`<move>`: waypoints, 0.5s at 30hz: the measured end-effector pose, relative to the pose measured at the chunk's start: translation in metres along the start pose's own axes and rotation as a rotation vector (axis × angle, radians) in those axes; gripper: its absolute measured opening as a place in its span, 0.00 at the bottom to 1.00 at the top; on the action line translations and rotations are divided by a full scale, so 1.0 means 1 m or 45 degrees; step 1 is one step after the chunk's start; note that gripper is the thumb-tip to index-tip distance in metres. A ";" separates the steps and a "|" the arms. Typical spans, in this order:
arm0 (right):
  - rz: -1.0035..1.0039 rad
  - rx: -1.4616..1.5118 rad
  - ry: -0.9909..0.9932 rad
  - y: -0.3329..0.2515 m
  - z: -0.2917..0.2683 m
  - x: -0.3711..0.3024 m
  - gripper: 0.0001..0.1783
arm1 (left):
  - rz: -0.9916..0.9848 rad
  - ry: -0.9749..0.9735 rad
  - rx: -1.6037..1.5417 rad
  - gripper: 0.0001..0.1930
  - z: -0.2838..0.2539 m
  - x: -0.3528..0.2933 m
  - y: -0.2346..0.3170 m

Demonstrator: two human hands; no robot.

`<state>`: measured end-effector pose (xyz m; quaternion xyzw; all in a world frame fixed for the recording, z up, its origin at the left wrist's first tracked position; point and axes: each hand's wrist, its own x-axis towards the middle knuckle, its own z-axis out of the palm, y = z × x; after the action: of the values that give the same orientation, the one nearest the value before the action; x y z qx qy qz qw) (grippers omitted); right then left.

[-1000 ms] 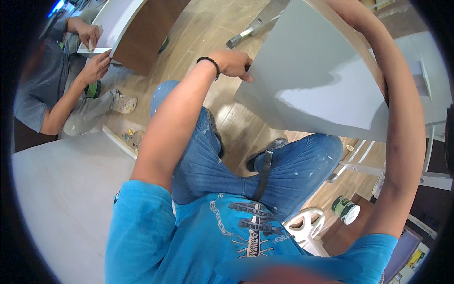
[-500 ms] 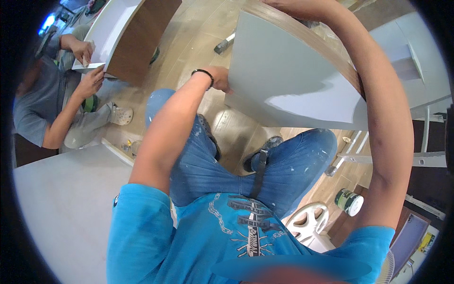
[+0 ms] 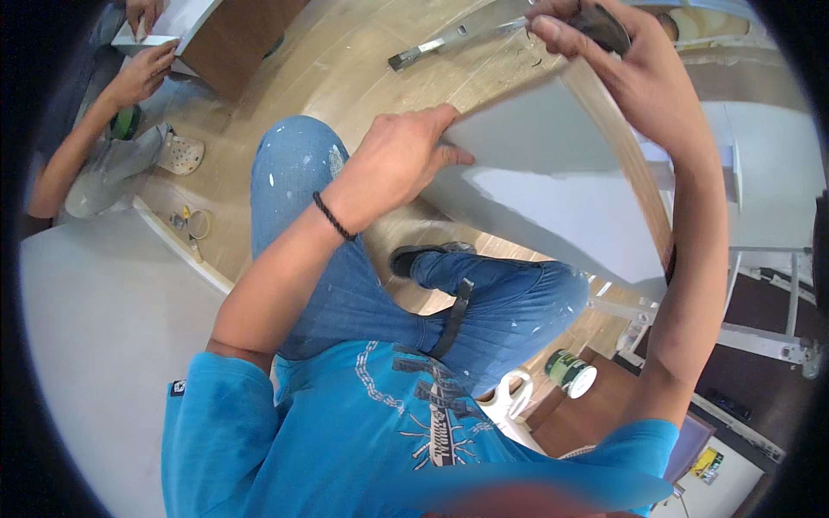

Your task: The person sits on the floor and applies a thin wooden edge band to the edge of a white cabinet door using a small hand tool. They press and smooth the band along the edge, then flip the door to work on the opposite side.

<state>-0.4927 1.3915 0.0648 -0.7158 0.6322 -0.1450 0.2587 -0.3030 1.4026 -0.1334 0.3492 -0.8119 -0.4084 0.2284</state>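
Observation:
A grey-white panel (image 3: 553,181) with a brown wood-look edge strip (image 3: 623,142) stands tilted in front of my knees. My left hand (image 3: 399,160) grips its near left edge, fingers over the top and thumb against the pale face. At the far corner, my right hand (image 3: 630,73) is closed above the brown edge. A dark, smooth, rounded object (image 3: 604,30) sits in its fingers, its kind unclear. The right forearm runs along the outer side of the brown edge.
A co-worker's hands (image 3: 142,73) work at a brown and white cabinet piece (image 3: 233,52) at upper left. A large white board (image 3: 104,302) lies at left, tape roll (image 3: 199,224) beside it. A metal ladder (image 3: 760,341) and green-white can (image 3: 572,373) are at right. A metal leg (image 3: 432,50) lies ahead.
My left hand has moved up from the panel's lower side to its upper left edge. My right hand has come nearer, showing the dark object. The panel sits lower and more tilted in view.

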 end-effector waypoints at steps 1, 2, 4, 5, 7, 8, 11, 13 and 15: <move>-0.086 -0.126 0.019 -0.001 0.000 -0.008 0.20 | 0.027 0.006 0.006 0.13 0.003 -0.003 0.002; -0.099 -0.172 -0.006 0.005 -0.001 -0.015 0.19 | 0.048 0.004 0.017 0.12 0.006 -0.006 0.005; -0.124 -0.254 -0.058 0.018 -0.006 -0.029 0.19 | 0.142 0.072 0.110 0.14 0.015 -0.012 0.013; -0.108 -0.276 -0.081 0.013 -0.007 -0.037 0.15 | 0.168 0.090 0.124 0.15 0.019 -0.015 0.016; -0.160 -0.215 0.033 0.022 -0.008 -0.052 0.13 | 0.206 0.100 0.157 0.16 0.028 -0.022 0.022; -0.181 -0.184 0.091 0.026 -0.009 -0.061 0.12 | 0.221 0.091 0.171 0.17 0.032 -0.026 0.026; -0.044 -0.182 0.200 0.038 -0.026 -0.084 0.14 | 0.272 0.114 0.159 0.18 0.046 -0.037 0.036; 0.068 -0.275 0.240 0.030 -0.038 -0.103 0.14 | 0.343 0.130 0.100 0.18 0.055 -0.042 0.044; 0.082 -0.445 0.236 0.025 -0.047 -0.122 0.16 | 0.353 0.138 0.070 0.17 0.060 -0.048 0.052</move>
<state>-0.5580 1.5003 0.1044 -0.7127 0.6915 -0.0900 0.0757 -0.3310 1.4915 -0.1284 0.2614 -0.8497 -0.3310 0.3163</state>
